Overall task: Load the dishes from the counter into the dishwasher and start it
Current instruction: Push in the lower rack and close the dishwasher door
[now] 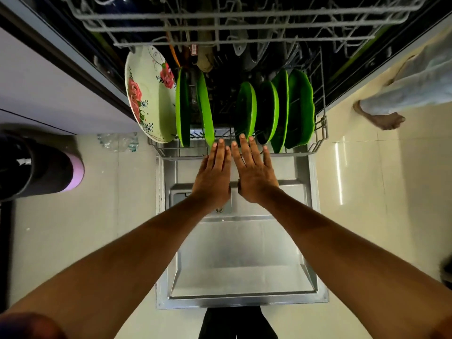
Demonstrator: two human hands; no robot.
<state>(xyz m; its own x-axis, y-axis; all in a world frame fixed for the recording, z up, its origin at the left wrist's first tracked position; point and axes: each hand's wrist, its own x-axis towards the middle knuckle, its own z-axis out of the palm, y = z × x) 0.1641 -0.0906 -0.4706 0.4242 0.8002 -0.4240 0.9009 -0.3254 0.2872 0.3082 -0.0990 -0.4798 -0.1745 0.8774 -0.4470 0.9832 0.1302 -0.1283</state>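
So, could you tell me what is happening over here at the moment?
A person is loading dishes. The dishwasher door lies open and flat, and the lower rack holds a floral plate and several green plates standing on edge. The left hand and the right hand hold nothing. Both reach forward side by side, their straight fingers at the rack's front rim, perhaps to push it in.

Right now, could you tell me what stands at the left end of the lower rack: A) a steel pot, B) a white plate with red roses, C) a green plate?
B: the rose-patterned plate stands on edge at the left end of the lower rack, beside the first green plate.
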